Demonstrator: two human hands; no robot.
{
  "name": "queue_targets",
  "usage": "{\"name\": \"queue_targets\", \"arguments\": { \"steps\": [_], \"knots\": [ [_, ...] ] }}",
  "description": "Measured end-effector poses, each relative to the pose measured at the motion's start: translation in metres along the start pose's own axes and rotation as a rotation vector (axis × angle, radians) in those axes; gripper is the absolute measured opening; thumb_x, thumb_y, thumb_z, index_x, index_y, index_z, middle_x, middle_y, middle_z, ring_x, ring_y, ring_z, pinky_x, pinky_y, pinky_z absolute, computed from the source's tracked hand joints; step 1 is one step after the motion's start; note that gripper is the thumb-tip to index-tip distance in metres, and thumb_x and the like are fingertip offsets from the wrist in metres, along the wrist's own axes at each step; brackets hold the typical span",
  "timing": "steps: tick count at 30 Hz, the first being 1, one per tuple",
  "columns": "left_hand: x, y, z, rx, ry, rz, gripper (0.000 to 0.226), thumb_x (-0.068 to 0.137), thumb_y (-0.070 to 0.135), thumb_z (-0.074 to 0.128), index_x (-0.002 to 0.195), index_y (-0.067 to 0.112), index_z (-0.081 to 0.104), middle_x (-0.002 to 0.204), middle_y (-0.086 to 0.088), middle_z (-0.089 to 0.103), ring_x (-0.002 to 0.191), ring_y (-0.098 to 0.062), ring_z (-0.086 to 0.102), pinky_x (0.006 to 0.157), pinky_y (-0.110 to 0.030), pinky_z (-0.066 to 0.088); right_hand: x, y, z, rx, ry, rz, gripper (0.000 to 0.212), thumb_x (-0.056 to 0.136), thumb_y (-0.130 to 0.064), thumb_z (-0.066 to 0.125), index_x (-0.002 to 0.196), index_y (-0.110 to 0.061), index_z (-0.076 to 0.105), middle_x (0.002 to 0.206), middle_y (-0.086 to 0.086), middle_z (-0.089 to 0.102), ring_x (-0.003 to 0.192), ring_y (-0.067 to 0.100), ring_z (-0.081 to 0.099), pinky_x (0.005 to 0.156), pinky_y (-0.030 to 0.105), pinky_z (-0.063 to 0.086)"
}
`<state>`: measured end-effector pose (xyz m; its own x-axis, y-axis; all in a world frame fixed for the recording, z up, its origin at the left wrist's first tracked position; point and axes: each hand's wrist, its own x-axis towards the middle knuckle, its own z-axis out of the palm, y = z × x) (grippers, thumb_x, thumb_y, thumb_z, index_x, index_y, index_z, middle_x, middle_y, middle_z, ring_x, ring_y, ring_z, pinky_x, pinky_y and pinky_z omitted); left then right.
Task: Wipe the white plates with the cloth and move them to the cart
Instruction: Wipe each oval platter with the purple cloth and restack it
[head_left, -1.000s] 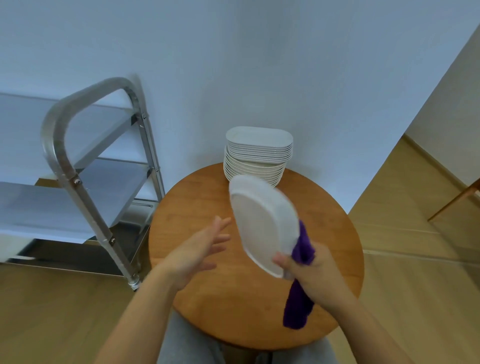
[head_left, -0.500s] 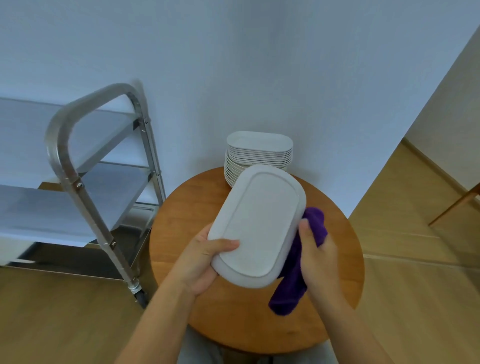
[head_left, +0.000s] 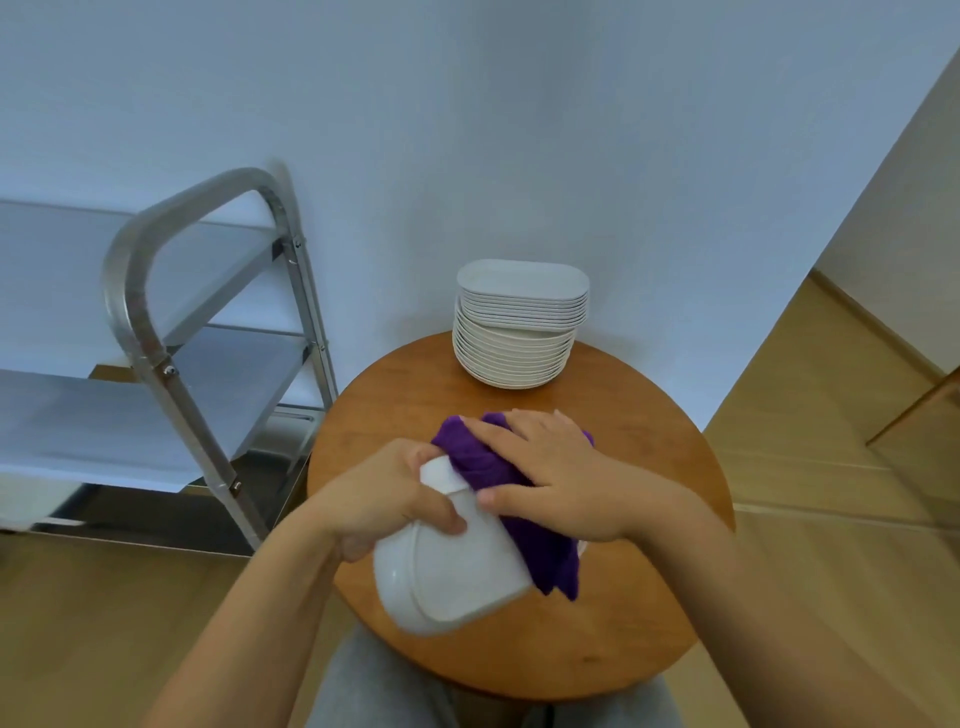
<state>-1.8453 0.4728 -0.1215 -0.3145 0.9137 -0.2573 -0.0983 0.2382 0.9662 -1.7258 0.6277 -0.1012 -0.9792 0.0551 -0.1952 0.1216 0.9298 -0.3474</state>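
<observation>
Head view: the left hand (head_left: 384, 499) held a white plate (head_left: 452, 571) underside up above the near part of the round counter (head_left: 649, 597), its grip curled round the plate's left rim. The right hand (head_left: 561, 478) pressed the purple cloth (head_left: 498, 467) flat against the plate, fingers fairly straight. The stack (head_left: 519, 322) of remaining plates stood at the far edge of the counter. The cart (head_left: 171, 332) stood to the left, its visible shelves bare of plates.

Risk: the plate was supported at one rim only; firm wiping pressure could lever it out of the left hand onto the counter.
</observation>
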Motion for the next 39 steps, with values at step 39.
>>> {"name": "queue_targets", "arguments": {
  "steps": [39],
  "knots": [
    [0.016, -0.019, 0.067, -0.767, 0.600, 0.355, 0.034, 0.060, 0.038, 0.070, 0.091, 0.023, 0.071, 0.090, -0.006, 0.074, 0.080, -0.023, 0.072, 0.062, -0.034, 0.059, -0.002, -0.009, 0.055, 1.627, 0.927, 0.274, 0.054, 0.061, -0.043, 0.077, 0.111, -0.030, 0.059, 0.099, -0.005, 0.073, 0.087, 0.015, 0.071, 0.071, 0.033, 0.059]
  ]
}}
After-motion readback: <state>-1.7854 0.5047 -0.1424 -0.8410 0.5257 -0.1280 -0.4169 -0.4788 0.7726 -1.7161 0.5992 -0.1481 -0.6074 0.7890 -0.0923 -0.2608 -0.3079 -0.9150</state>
